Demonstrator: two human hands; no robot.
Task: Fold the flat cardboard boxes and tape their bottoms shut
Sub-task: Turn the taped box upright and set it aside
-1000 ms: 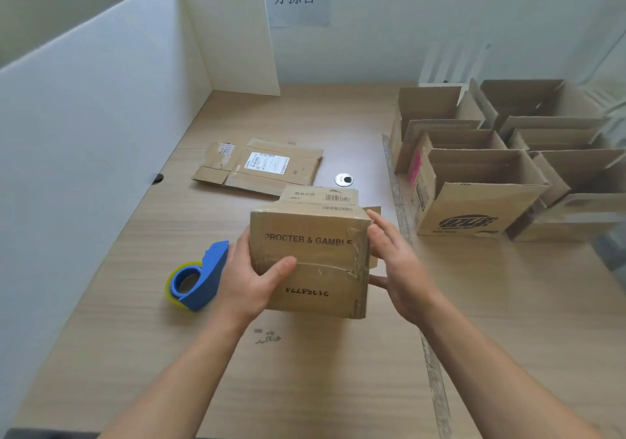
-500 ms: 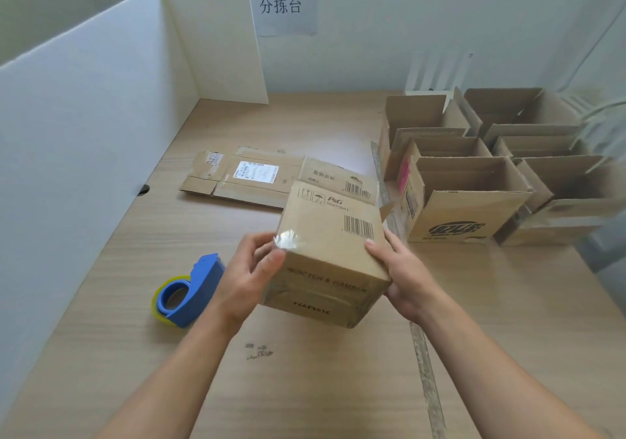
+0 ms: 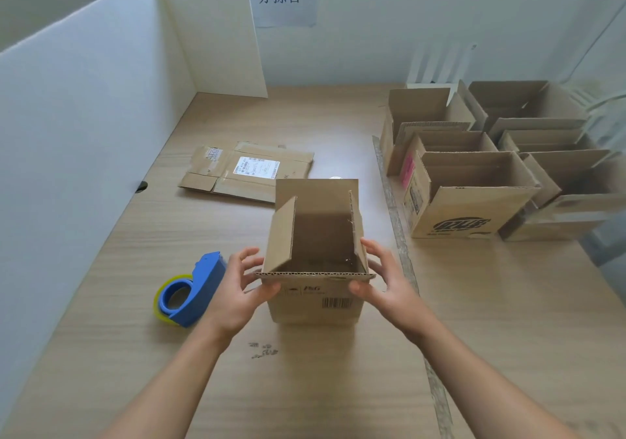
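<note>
A small brown cardboard box [image 3: 315, 303] stands upright with its top flaps open, a barcode on its near side. My left hand [image 3: 242, 286] grips its left near corner, thumb on the front face. My right hand [image 3: 382, 279] grips the right near corner the same way. A blue tape dispenser [image 3: 193, 291] with a yellowish roll lies on the table just left of my left hand. One flat unfolded box [image 3: 247, 171] with a white label lies behind, towards the left.
Several folded open-topped boxes [image 3: 474, 211] stand grouped at the right on the wooden table [image 3: 338, 388]. White partition boards [image 3: 84, 117] wall off the left side and back corner. A strip [image 3: 396, 222] runs along the table beside the right-hand boxes.
Both hands have turned the box from bottom-up to upright, so its open top now faces me. It has come down to about table level.
</note>
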